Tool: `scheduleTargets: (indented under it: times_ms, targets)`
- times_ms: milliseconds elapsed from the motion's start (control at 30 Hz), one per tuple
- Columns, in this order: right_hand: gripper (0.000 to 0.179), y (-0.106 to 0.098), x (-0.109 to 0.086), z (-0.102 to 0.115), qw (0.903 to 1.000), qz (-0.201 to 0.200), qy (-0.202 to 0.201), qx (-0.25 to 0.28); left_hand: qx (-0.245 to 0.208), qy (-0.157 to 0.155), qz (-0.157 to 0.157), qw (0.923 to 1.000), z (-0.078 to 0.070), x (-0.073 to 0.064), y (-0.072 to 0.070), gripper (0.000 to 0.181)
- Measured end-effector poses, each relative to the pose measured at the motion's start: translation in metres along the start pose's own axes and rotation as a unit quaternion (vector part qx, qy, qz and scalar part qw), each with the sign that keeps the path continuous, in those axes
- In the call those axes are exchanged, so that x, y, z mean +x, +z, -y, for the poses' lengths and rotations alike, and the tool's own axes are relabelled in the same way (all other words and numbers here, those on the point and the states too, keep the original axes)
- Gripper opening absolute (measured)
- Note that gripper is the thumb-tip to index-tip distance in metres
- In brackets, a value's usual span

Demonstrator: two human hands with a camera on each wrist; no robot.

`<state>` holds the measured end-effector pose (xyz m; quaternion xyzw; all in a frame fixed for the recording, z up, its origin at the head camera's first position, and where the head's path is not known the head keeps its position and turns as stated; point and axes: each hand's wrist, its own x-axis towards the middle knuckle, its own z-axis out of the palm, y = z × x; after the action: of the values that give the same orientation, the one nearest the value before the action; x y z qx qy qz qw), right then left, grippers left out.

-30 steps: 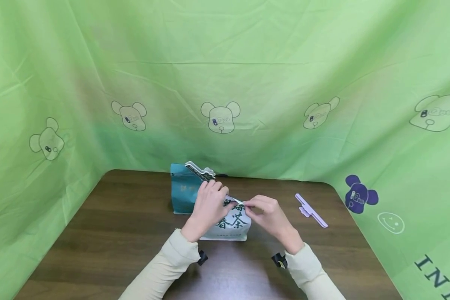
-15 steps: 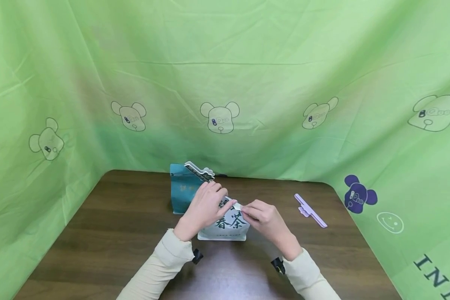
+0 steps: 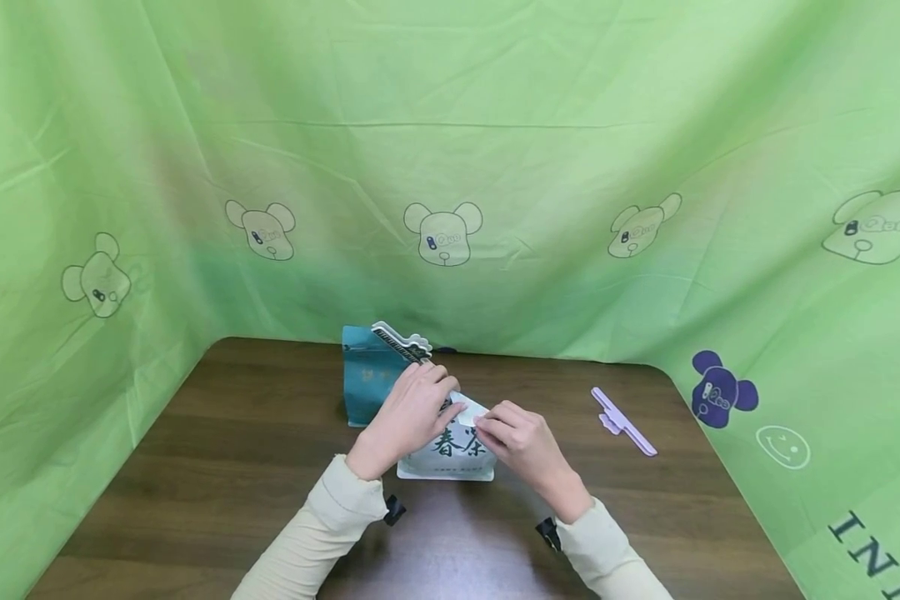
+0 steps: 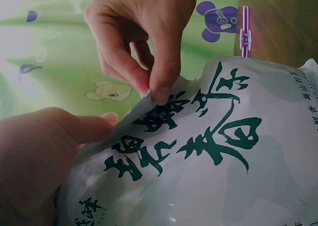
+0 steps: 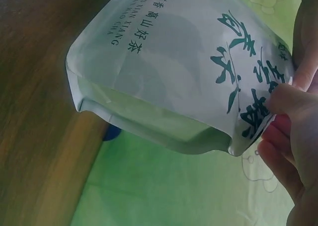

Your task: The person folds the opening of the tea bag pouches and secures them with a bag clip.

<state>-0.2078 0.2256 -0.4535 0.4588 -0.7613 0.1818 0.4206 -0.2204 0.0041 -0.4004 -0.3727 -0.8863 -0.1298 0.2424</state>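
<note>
Green printed cloth (image 3: 450,142) is hanging round the back and sides, and a dark brown wooden table (image 3: 232,458) is stretching out in front of it. Right in the middle, just before the person, the white bag (image 3: 446,463) is standing on the wood, and everything is turning on its top edge: that edge is running crosswise between the two hands, sloping lower toward the right. Neither hand is nearer; both are touching it! The left hand (image 3: 412,408) is gripping the left stretch, thumb in front and the other fingers going over behind, their tips out of sight. The right hand (image 3: 525,442) is pinching the right end, thumb against fingertips with hardly any gap beyond the film itself, and between them a pale flap is showing, bent over the front. And the look of it? The bag is bulging plump, softly creased, carrying big dark-green brush characters, with smaller print near the base and a pale green side panel. Behind it to the left, a teal pouch (image 3: 371,379) is standing; well off to the right, a lilac clip (image 3: 622,421) is lying slantwise.
</note>
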Motion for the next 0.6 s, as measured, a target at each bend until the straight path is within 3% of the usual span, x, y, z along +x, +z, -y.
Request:
scheduleTargets:
  times_ms: [133,267,400,500,600]
  targets:
    - [0.004,0.003,0.0,-0.001,0.9999,-0.009,0.007,0.003,-0.005,0.023,-0.022,0.9995,0.001,0.0,0.002,0.015]
    - [0.017,0.007,0.001,-0.002,0.9996,-0.022,0.015,0.008,-0.013,0.043,-0.058,0.9973,0.003,-0.001,0.007,0.009]
    - [0.016,0.009,0.002,-0.005,0.9976,-0.046,0.027,0.043,-0.021,0.048,-0.081,0.9953,0.004,-0.002,0.011,0.006]
    - [0.016,0.009,0.005,-0.008,0.9933,-0.066,0.057,0.076,-0.024,0.051,-0.089,0.9944,0.004,-0.002,0.014,0.005]
    - [0.017,0.008,0.011,-0.01,0.9883,-0.055,0.103,0.098,-0.021,0.055,-0.092,0.994,0.005,-0.001,0.014,0.006]
